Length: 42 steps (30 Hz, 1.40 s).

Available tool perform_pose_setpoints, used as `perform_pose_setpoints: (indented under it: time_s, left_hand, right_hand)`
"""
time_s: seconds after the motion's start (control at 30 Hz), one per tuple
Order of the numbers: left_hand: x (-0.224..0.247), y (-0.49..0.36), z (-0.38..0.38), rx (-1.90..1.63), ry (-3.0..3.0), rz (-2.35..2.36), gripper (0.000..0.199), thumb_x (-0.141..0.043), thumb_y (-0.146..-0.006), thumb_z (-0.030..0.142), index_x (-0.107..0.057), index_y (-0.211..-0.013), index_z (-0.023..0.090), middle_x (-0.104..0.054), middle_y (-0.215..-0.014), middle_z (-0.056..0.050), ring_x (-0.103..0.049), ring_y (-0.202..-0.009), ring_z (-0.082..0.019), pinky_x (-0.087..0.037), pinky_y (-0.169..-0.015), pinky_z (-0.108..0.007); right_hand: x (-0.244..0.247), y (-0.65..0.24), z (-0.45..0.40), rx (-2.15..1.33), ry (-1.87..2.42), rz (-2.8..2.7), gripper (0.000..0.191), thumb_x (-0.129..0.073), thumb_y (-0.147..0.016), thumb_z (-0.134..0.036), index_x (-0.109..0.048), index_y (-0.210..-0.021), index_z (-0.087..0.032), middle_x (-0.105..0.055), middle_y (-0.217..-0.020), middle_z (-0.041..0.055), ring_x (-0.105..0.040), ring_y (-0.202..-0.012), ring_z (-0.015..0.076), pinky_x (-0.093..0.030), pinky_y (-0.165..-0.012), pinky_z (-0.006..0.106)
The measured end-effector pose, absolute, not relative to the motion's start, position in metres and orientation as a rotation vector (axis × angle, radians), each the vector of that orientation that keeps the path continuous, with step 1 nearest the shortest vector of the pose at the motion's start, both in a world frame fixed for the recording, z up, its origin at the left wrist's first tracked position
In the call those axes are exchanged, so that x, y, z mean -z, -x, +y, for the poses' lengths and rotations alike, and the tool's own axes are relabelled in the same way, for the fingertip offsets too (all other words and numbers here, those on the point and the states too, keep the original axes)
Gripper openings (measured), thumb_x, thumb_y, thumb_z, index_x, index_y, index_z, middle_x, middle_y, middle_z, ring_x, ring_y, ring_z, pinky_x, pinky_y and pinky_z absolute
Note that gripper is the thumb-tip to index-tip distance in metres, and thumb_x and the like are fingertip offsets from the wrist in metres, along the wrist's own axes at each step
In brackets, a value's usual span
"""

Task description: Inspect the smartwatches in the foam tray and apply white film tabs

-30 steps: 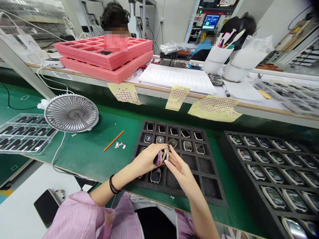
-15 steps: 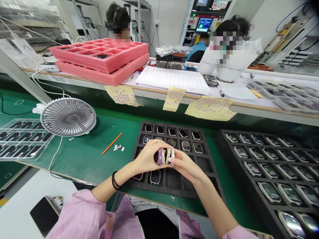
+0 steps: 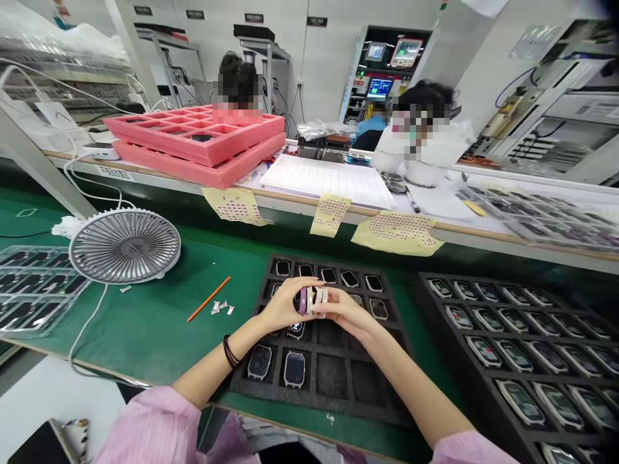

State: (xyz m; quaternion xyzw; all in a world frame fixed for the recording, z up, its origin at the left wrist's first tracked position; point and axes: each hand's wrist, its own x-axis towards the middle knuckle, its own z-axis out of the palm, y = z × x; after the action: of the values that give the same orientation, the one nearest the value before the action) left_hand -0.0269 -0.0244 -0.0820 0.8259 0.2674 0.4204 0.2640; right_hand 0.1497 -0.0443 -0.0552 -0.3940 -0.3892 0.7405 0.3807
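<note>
My left hand (image 3: 282, 304) is curled round a stack of watch cases, with a purple watch case (image 3: 303, 301) at its end. My right hand (image 3: 347, 311) pinches the other end, at the light silver watch cases (image 3: 320, 296). The stack is held on edge in the air, its cases side by side; the fingers hide part of it. Beneath both hands lies a black foam tray (image 3: 333, 403) with smartwatch bodies in several of its pockets. One watch body (image 3: 294, 370) sits in the near row, left of my right forearm.
A second black foam tray (image 3: 428, 290) full of watch bodies stands right. Left are an orange stick (image 3: 209, 299), small scraps (image 3: 222, 308), a fan (image 3: 126, 248) and a clear tray (image 3: 29, 330). A shelf with pink foam trays (image 3: 203, 151) runs behind; people sit beyond.
The head view has tilted up, so the bench and trays sit lower in the picture. My hands, still on the watch cases, have shifted farther forward over the tray.
</note>
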Motion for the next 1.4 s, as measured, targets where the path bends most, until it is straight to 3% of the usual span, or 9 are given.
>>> perform_pose_setpoints:
  time_s: [0.13,0.3,0.47,0.63,0.9,1.2,1.4]
  left_hand:
    - [0.086,0.027,-0.024,-1.145,-2.209,0.642,0.053,-0.079,-0.073,0.035,-0.058,-0.119,0.019,-0.065,-0.124,-0.013,-0.052,-0.126,-0.029,-0.043,-0.105,-0.045]
    - [0.085,0.025,-0.027,-1.008,-2.061,0.692,0.062,-0.079,-0.072,0.034,-0.052,-0.125,0.018,-0.064,-0.124,-0.013,-0.062,-0.112,-0.027,-0.049,-0.099,-0.040]
    - [0.083,0.025,-0.029,-1.017,-2.046,0.596,0.063,-0.073,-0.079,0.025,-0.044,-0.135,0.019,-0.058,-0.134,-0.014,-0.055,-0.125,-0.026,-0.043,-0.107,-0.039]
    - [0.083,0.026,-0.030,-1.005,-2.050,0.572,0.070,-0.076,-0.077,0.029,-0.043,-0.138,0.019,-0.053,-0.139,-0.016,-0.050,-0.131,-0.027,-0.041,-0.109,-0.040]
    - [0.082,0.026,-0.032,-1.022,-2.065,0.692,0.054,-0.077,-0.073,0.029,-0.056,-0.122,0.018,-0.066,-0.120,-0.012,-0.064,-0.110,-0.025,-0.050,-0.097,-0.036]
    - [0.085,0.024,-0.032,-0.977,-2.171,0.672,0.051,-0.073,-0.076,0.027,-0.057,-0.124,0.019,-0.067,-0.121,-0.010,-0.063,-0.115,-0.026,-0.046,-0.104,-0.040]
    - [0.082,0.032,-0.024,-0.884,-2.180,0.627,0.070,-0.082,-0.068,0.035,-0.054,-0.131,0.020,-0.061,-0.131,-0.012,-0.057,-0.122,-0.027,-0.046,-0.105,-0.039]
  right_hand:
    - [0.060,-0.150,-0.044,-1.958,1.016,-0.937,0.036,-0.089,-0.051,-0.020,-0.074,-0.084,-0.016,-0.073,-0.082,0.0034,-0.066,-0.070,0.0131,-0.052,-0.062,0.021]
    - [0.065,-0.150,-0.045,-2.001,1.047,-0.878,0.036,-0.088,-0.053,-0.022,-0.073,-0.085,-0.014,-0.073,-0.085,0.0060,-0.067,-0.074,0.0154,-0.052,-0.064,0.022]
    - [0.071,-0.148,-0.047,-1.993,0.970,-0.862,0.038,-0.088,-0.055,-0.025,-0.073,-0.089,-0.015,-0.073,-0.088,0.0055,-0.068,-0.078,0.0169,-0.054,-0.072,0.026]
    - [0.074,-0.148,-0.048,-1.946,0.985,-0.909,0.037,-0.088,-0.056,-0.025,-0.072,-0.089,-0.016,-0.074,-0.087,0.0050,-0.068,-0.077,0.0165,-0.054,-0.070,0.025]
    - [0.066,-0.148,-0.051,-1.945,1.015,-0.885,0.043,-0.089,-0.054,-0.025,-0.071,-0.092,-0.017,-0.073,-0.091,0.0053,-0.069,-0.083,0.0194,-0.055,-0.072,0.027]
    - [0.077,-0.147,-0.049,-1.945,1.004,-0.923,0.042,-0.091,-0.051,-0.024,-0.072,-0.088,-0.016,-0.074,-0.087,0.0051,-0.069,-0.080,0.0187,-0.054,-0.075,0.029]
    - [0.079,-0.149,-0.046,-1.857,1.067,-0.867,0.042,-0.092,-0.045,-0.020,-0.073,-0.082,-0.017,-0.073,-0.077,0.0008,-0.069,-0.071,0.0163,-0.055,-0.066,0.026]
